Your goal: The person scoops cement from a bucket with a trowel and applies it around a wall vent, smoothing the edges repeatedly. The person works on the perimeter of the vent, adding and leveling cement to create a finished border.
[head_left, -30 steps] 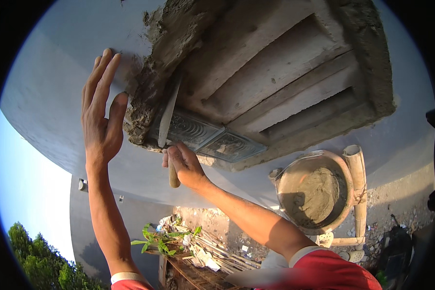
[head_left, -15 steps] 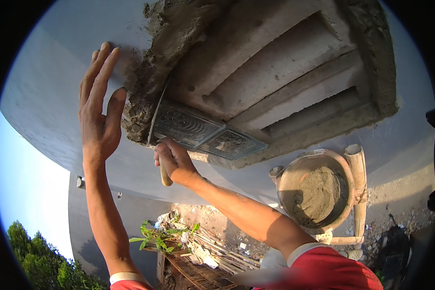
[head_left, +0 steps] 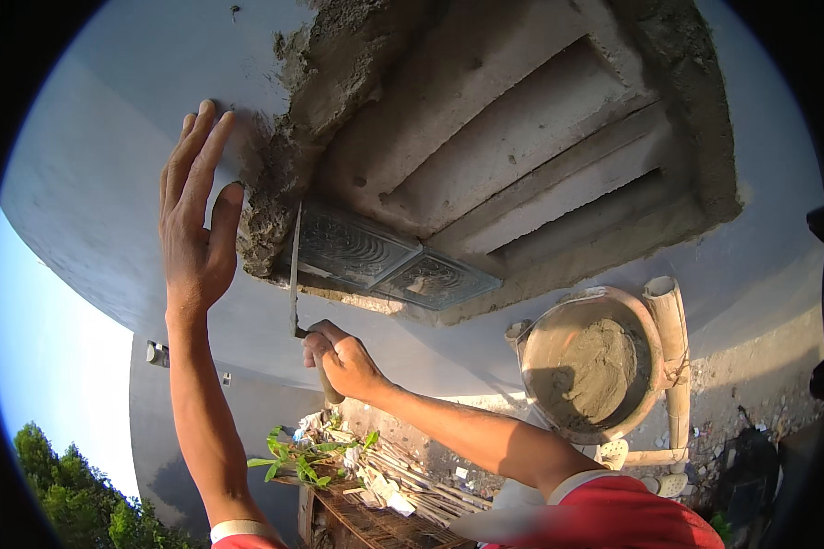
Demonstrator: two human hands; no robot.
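Trowel perhaps touches rough mortar on grey outdoor wall.

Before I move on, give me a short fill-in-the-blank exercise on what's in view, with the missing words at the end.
1. The right hand holds the trowel by its ____.
2. Comparing height in the picture, the left hand is ____ than the right hand.
3. The bucket of grey mortar appears to the ____ of the plant.
4. The shirt sleeves are mainly coloured ____.

Missing words: handle; higher; right; red.
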